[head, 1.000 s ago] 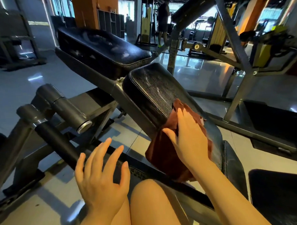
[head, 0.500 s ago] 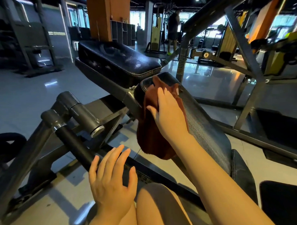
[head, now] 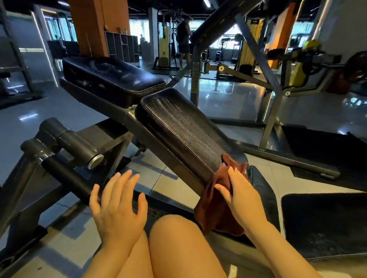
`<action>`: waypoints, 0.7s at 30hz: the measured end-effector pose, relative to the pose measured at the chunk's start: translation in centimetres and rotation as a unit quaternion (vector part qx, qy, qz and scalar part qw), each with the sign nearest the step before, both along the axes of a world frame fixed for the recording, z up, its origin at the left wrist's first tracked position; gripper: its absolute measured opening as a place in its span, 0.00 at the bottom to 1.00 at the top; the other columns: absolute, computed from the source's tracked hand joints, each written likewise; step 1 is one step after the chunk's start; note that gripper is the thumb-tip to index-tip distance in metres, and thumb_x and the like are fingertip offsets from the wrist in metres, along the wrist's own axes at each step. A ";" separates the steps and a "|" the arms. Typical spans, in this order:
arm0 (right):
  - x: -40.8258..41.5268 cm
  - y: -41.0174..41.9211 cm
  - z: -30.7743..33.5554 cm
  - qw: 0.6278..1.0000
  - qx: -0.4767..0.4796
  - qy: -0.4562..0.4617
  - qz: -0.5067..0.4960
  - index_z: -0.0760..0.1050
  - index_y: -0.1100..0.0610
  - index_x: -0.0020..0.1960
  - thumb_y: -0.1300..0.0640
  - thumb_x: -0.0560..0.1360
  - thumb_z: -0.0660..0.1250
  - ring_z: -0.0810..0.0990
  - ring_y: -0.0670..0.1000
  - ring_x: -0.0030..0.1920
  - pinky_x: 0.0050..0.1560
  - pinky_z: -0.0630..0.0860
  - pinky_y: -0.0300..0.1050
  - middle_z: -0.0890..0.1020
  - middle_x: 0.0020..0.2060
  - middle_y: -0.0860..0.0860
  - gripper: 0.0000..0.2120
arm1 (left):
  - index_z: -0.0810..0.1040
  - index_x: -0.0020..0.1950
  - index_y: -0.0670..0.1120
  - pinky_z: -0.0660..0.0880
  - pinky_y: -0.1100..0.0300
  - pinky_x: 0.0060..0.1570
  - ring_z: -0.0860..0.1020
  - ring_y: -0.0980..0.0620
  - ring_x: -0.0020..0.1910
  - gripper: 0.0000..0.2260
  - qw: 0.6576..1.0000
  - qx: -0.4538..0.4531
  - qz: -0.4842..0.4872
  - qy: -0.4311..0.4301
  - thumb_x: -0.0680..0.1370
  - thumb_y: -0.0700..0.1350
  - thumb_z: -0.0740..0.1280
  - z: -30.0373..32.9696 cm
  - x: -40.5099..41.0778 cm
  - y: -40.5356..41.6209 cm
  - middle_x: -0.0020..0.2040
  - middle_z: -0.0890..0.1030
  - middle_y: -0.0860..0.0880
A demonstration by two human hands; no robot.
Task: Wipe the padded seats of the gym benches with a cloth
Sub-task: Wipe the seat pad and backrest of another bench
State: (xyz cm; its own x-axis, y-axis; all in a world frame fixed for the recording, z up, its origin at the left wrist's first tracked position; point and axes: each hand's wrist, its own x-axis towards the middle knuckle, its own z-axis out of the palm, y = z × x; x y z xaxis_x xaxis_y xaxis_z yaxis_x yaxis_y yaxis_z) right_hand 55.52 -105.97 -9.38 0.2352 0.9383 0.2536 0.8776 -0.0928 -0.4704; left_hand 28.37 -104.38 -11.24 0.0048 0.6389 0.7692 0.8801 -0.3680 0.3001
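Note:
A long black padded bench pad [head: 182,126] slopes up and away from me, streaked along its length. A reddish-brown cloth [head: 216,202] lies over the pad's near end and hangs down its left side. My right hand [head: 240,197] presses flat on the cloth with straight fingers. Spread open in the air, my left hand [head: 118,207] hovers over the floor to the left of the bench and holds nothing. A second black pad [head: 111,77] sits beyond the first, higher up. A small seat pad [head: 263,190] lies just right of my right hand.
Black foam rollers on a grey frame [head: 60,147] stand at the left. A steel rack frame [head: 265,77] rises at the right, with a black floor mat [head: 329,223] below it. My bare knees [head: 175,232] are at the bottom centre. A person [head: 183,39] stands far back.
My right hand has slid the cloth up to the far end of the sloping pad and back down to its near end. My left hand has stayed hovering.

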 end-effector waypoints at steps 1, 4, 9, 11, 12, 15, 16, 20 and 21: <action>0.7 -0.8 -0.1 1.000 0.002 0.006 0.000 0.64 0.52 0.75 0.36 0.75 0.56 0.70 0.54 0.71 0.69 0.67 0.49 0.71 0.71 0.51 0.34 | 0.74 0.65 0.45 0.49 0.45 0.73 0.70 0.46 0.67 0.20 1.000 0.003 -0.019 0.010 0.75 0.49 0.59 0.0 0.5 -0.4 0.64 0.77 0.45; 2.4 -2.8 0.1 0.998 0.042 0.049 -0.011 0.76 0.51 0.66 0.49 0.77 0.66 0.78 0.54 0.61 0.61 0.71 0.43 0.81 0.60 0.49 0.18 | 0.78 0.61 0.46 0.54 0.49 0.73 0.72 0.50 0.64 0.18 0.989 -0.018 -0.143 0.013 0.74 0.50 0.61 -0.4 3.8 -2.2 0.61 0.79 0.48; 2.9 -6.4 2.2 0.974 0.210 0.086 0.001 0.79 0.53 0.61 0.55 0.76 0.70 0.77 0.41 0.52 0.52 0.69 0.27 0.83 0.52 0.47 0.14 | 0.66 0.61 0.67 0.66 0.73 0.58 0.67 0.73 0.60 0.18 0.903 -0.258 -0.309 -0.150 0.75 0.57 0.68 -0.5 11.1 -4.6 0.60 0.68 0.71; 2.9 -7.7 3.7 0.956 0.282 0.069 0.038 0.79 0.51 0.59 0.52 0.75 0.70 0.76 0.38 0.52 0.53 0.70 0.24 0.82 0.51 0.43 0.13 | 0.68 0.63 0.65 0.68 0.72 0.56 0.69 0.73 0.60 0.21 0.854 -0.323 -0.344 -0.218 0.74 0.53 0.72 -1.0 13.4 -4.9 0.58 0.73 0.70; 3.1 -8.3 4.2 0.948 0.306 0.069 0.052 0.78 0.50 0.59 0.51 0.75 0.68 0.76 0.36 0.53 0.54 0.70 0.24 0.81 0.51 0.42 0.13 | 0.73 0.61 0.61 0.71 0.69 0.56 0.73 0.68 0.58 0.19 0.827 -0.340 -0.364 -0.260 0.74 0.49 0.73 -1.1 14.3 -5.1 0.55 0.78 0.66; 4.4 -9.7 5.1 0.932 0.348 0.082 0.050 0.79 0.54 0.59 0.51 0.74 0.67 0.79 0.38 0.53 0.55 0.72 0.28 0.82 0.52 0.43 0.15 | 0.81 0.46 0.55 0.77 0.65 0.47 0.81 0.60 0.46 0.12 0.785 -0.349 -0.383 -0.339 0.74 0.37 0.72 -0.8 15.5 -5.3 0.43 0.84 0.57; 4.9 -10.2 5.1 0.928 0.357 0.095 0.038 0.80 0.55 0.59 0.50 0.74 0.67 0.80 0.40 0.53 0.55 0.74 0.31 0.83 0.52 0.44 0.15 | 0.82 0.43 0.55 0.78 0.64 0.44 0.82 0.58 0.43 0.13 0.780 -0.352 -0.384 -0.346 0.74 0.35 0.71 -0.6 15.6 -5.3 0.40 0.84 0.54; 7.2 -12.7 3.4 0.926 0.356 0.124 -0.029 0.79 0.50 0.53 0.47 0.74 0.67 0.79 0.40 0.51 0.53 0.73 0.30 0.81 0.48 0.41 0.10 | 0.82 0.40 0.61 0.79 0.60 0.36 0.81 0.57 0.38 0.17 0.754 -0.373 -0.423 -0.338 0.76 0.37 0.69 0.6 15.5 -5.9 0.37 0.83 0.54; 7.8 -13.5 2.6 0.930 0.348 0.110 -0.053 0.78 0.49 0.51 0.47 0.74 0.67 0.77 0.39 0.50 0.52 0.71 0.28 0.80 0.46 0.42 0.09 | 0.82 0.41 0.62 0.80 0.60 0.36 0.81 0.58 0.39 0.15 0.758 -0.365 -0.436 -0.321 0.76 0.39 0.70 0.9 15.7 -6.1 0.37 0.83 0.55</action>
